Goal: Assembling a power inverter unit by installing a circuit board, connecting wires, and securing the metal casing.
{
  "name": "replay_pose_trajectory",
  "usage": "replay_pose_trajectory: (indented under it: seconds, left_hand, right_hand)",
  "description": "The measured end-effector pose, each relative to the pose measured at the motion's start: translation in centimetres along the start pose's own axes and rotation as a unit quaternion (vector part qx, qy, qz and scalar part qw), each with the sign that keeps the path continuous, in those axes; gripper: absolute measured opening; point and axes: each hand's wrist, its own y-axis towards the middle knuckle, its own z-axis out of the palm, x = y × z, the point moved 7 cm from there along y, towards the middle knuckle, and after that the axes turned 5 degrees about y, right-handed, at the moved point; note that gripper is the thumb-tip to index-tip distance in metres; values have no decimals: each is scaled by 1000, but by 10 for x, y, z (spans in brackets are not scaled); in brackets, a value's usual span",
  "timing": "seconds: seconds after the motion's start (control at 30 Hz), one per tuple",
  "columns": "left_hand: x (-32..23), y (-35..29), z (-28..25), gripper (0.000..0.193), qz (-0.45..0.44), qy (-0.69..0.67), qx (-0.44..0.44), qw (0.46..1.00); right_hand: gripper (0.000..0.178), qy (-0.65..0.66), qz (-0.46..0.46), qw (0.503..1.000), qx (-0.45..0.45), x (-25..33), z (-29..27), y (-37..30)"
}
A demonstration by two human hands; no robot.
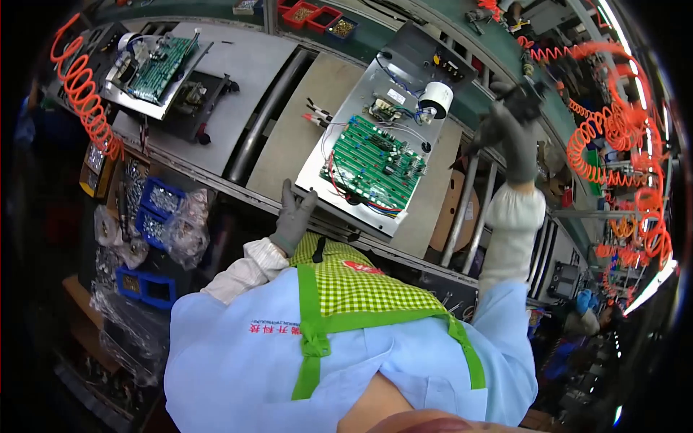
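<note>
In front of me a metal chassis (309,170) lies tilted, carrying a green circuit board (375,160), a white cylindrical part (436,99) and several wires. My left hand (292,219), in a grey glove, is at the chassis's near left corner. Its fingers are spread, and the thumb side seems to touch the metal edge. To the right of the chassis, my gloved right hand (514,141) is raised, closed around something dark. Blur and the glove hide what that thing is.
Another chassis with a green board (160,70) stands to the left beside an orange coiled hose (81,83). Metal rollers (271,119) cross the line. Blue bins of screws (163,197) sit at lower left, red bins (299,14) at the back. More orange hoses (605,144) hang at right.
</note>
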Motion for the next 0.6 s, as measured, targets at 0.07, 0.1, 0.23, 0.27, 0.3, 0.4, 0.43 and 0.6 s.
replay_pose_trajectory:
  seconds: [0.07, 0.1, 0.23, 0.27, 0.3, 0.4, 0.43, 0.6]
  left_hand:
    - [-27, -8, 14, 108, 36, -4, -61, 997]
    - [6, 7, 20, 115, 55, 12, -127, 990]
    - [2, -2, 45, 113, 50, 6, -215, 975]
    - [-6, -7, 49, 112, 70, -81, -205, 973]
    - [-19, -9, 52, 107, 55, -128, -187, 972]
    - [-19, 15, 43, 98, 150, -71, -220, 961]
    - [-16, 35, 35, 99, 167, -77, -227, 956]
    - [-69, 158, -31, 94, 122, -70, -73, 987]
  right_hand:
    - [44, -100, 84, 991, 11, -78, -72, 64]
    - [44, -199, -34, 979, -21, -101, -84, 92]
    - [50, -307, 32, 950, 53, -141, -61, 154]
    - [51, -327, 102, 936, 81, -166, -65, 156]
    - [45, -245, 46, 965, 81, -170, -68, 157]
    - [26, -168, 62, 984, 25, -165, -72, 153]
    - [26, -159, 75, 984, 18, -171, -81, 143]
    - [18, -131, -7, 989, -74, -185, -129, 64]
